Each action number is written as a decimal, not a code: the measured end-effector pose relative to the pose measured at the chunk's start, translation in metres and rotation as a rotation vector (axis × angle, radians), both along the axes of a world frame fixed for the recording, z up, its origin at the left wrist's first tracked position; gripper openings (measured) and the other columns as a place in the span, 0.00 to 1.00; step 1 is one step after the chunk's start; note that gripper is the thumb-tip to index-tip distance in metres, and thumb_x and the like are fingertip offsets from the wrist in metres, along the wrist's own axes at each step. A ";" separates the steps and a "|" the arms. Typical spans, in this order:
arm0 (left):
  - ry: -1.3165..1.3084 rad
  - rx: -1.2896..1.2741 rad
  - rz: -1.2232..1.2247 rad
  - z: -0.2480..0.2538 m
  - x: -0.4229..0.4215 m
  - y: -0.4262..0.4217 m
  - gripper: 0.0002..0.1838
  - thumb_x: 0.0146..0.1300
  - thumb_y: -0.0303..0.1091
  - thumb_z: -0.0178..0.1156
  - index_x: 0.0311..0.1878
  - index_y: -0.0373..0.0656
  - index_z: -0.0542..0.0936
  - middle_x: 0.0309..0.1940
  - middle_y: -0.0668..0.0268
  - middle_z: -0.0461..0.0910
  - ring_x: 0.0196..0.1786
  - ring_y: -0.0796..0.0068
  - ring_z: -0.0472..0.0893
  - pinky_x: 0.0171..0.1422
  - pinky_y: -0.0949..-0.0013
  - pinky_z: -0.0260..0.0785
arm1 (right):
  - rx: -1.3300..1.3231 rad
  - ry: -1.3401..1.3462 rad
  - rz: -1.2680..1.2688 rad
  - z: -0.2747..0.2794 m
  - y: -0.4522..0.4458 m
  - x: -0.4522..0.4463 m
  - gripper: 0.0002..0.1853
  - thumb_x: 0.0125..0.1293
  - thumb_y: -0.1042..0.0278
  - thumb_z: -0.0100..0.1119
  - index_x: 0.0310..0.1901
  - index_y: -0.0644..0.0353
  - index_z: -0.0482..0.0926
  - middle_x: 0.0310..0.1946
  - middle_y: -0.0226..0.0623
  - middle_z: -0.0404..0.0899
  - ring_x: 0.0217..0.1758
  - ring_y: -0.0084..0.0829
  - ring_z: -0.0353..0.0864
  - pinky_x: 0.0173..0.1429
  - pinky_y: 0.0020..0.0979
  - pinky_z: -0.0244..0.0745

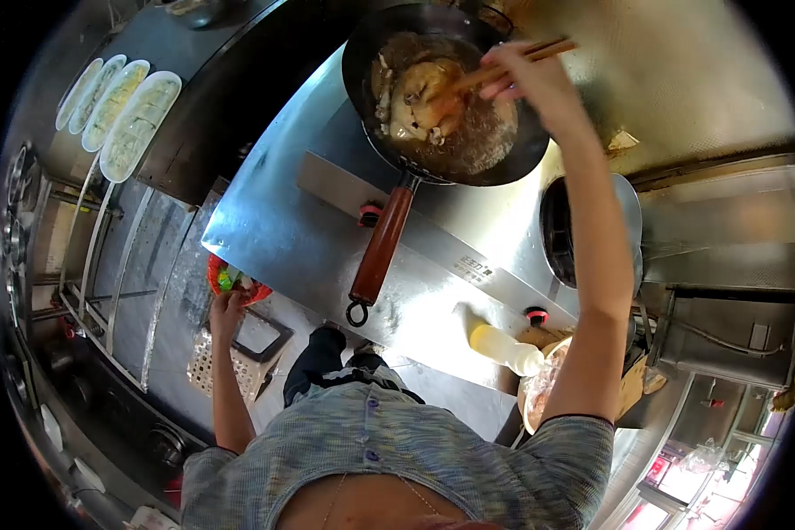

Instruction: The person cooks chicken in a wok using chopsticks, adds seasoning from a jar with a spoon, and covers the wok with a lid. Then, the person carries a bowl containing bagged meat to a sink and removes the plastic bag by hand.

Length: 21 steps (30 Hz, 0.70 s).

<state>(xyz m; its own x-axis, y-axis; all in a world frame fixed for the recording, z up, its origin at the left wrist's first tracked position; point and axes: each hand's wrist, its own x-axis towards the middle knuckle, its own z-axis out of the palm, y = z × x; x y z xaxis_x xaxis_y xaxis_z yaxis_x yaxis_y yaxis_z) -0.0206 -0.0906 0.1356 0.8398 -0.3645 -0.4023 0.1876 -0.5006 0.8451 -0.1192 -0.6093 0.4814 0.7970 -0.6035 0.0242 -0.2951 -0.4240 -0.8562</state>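
Observation:
My right hand (526, 78) is closed around a pair of wooden chopsticks (552, 49) above the wok's right side. Their lower ends reach into the brown liquid, at a pale, rounded piece of food (426, 93) that looks like poultry; motion blurs that spot. The dark wok (362, 55) sits on the steel stove, its red-brown wooden handle (384, 243) pointing toward me. Low on the left, my left hand (227, 309) has curled fingers at the edge of a red basket (215, 272) with green and pale items inside. Whether it grips the rim, I cannot make out.
A squeeze bottle (502, 347) lies beside a bowl of pinkish food (539, 393) at the stove's front right. Red knobs (536, 315) line the stove front. Another round burner or pot (556, 231) is to the right. Several white oval dishes (141, 124) stand at the far left.

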 end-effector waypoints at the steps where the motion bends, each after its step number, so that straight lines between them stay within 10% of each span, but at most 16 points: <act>1: -0.023 -0.038 0.012 -0.013 0.000 0.010 0.13 0.62 0.36 0.50 0.38 0.34 0.75 0.25 0.66 0.76 0.25 0.80 0.72 0.28 0.77 0.63 | -0.017 -0.108 0.034 0.010 -0.005 0.003 0.14 0.58 0.60 0.53 0.35 0.64 0.77 0.27 0.40 0.79 0.27 0.26 0.81 0.29 0.21 0.75; 8: 0.113 0.074 0.078 0.014 -0.009 0.017 0.12 0.63 0.36 0.49 0.34 0.36 0.74 0.22 0.71 0.71 0.22 0.85 0.67 0.24 0.78 0.59 | -0.660 -0.010 0.124 -0.075 -0.084 0.096 0.13 0.60 0.55 0.53 0.38 0.55 0.80 0.31 0.32 0.80 0.33 0.25 0.80 0.36 0.26 0.76; 14: 0.141 0.060 0.139 0.008 -0.014 0.032 0.11 0.63 0.34 0.48 0.38 0.35 0.74 0.20 0.72 0.70 0.19 0.86 0.67 0.21 0.80 0.58 | -0.376 -0.102 0.092 -0.104 -0.118 0.110 0.14 0.59 0.53 0.53 0.36 0.55 0.79 0.29 0.36 0.79 0.29 0.30 0.78 0.38 0.34 0.76; 16: 0.115 0.074 0.138 0.007 -0.010 0.035 0.11 0.63 0.34 0.48 0.38 0.35 0.74 0.19 0.72 0.70 0.19 0.86 0.66 0.20 0.80 0.58 | -0.056 0.026 0.019 -0.036 -0.069 0.098 0.14 0.63 0.63 0.49 0.43 0.66 0.74 0.37 0.42 0.76 0.37 0.33 0.78 0.41 0.33 0.75; 21: 0.122 0.050 0.128 0.001 -0.011 0.025 0.12 0.63 0.36 0.50 0.38 0.36 0.75 0.20 0.72 0.70 0.18 0.86 0.66 0.20 0.80 0.58 | -0.486 0.032 0.282 -0.086 -0.080 0.110 0.13 0.61 0.56 0.52 0.35 0.56 0.79 0.30 0.35 0.79 0.32 0.30 0.78 0.38 0.33 0.74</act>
<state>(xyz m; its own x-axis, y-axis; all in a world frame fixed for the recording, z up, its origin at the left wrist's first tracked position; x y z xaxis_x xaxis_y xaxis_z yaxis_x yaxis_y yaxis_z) -0.0319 -0.0654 0.1368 0.8220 -0.2351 -0.5188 0.3517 -0.5069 0.7870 -0.0092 -0.6897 0.3951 0.9306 -0.2924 0.2200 -0.1356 -0.8339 -0.5349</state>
